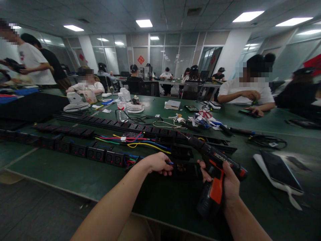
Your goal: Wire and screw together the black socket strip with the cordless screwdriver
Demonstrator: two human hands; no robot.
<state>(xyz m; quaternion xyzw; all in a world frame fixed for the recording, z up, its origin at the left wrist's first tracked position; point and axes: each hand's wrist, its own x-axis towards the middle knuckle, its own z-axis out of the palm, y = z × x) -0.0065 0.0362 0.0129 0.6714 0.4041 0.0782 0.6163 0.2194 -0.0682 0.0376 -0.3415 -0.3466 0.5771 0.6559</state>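
Observation:
My right hand [229, 179] is wrapped around the grip of a black and orange cordless drill [217, 189], its long bit pointing to the upper left. Fingers of the same hand reach close to a black plastic housing [188, 171] lying in front of me. At the left end of that housing, my left hand [160, 163] is closed in a pinch. A bit of blue wire [171, 163] shows at its fingertips. Left of this hand runs a black power strip [97, 154] with several sockets, and coloured wires [130, 160] come out of its end.
Behind lie more power strips [120, 125] and loose yellow, red and blue wires [147, 144]. A water bottle [122, 108] and white fan parts [135, 107] stand farther back. On the right rests a phone [281, 170]. A co-worker [247, 90] sits across the green table [62, 177].

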